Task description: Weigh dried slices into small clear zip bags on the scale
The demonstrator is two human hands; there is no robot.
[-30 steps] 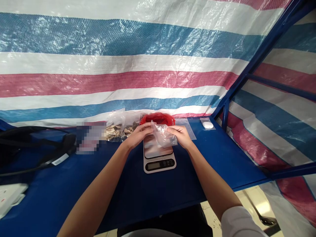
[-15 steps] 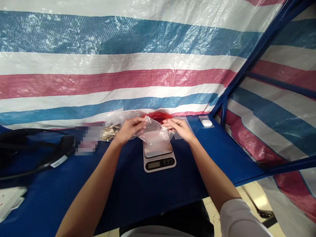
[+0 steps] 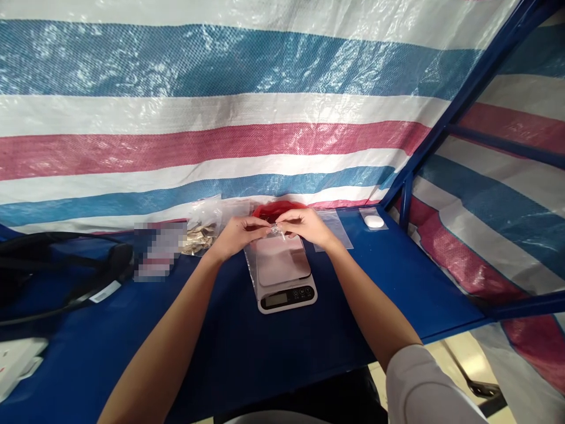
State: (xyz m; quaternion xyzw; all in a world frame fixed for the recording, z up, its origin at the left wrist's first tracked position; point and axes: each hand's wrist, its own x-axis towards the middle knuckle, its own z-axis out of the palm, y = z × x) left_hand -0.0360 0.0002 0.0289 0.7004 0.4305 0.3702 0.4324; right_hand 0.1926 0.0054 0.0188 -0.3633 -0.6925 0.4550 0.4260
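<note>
My left hand [image 3: 238, 237] and my right hand [image 3: 308, 227] meet over the back of a white kitchen scale [image 3: 288, 297]. Between pinched fingertips, both hold a clear plastic bag [image 3: 251, 262] by its gathered top. The bag hangs down over the scale's left side and part of its plate; I cannot make out anything inside it. Behind my fingers lies something red [image 3: 279, 207], mostly covered by the hands. Left of my left hand, a clear bag of dried brownish pieces [image 3: 200, 237] rests on the blue table [image 3: 247, 353].
A flat clear bag [image 3: 338, 229] lies beyond my right wrist. Farther right, a small white object [image 3: 374, 221] sits on another little bag. Black headgear with a strap [image 3: 101, 271] and a white power strip [image 3: 17, 362] are at left. Striped sheeting [image 3: 198, 141] hangs behind.
My hands have come together from either side, gathering the bag's spread top between their fingertips. The bag now hangs lower along the scale's left side.
</note>
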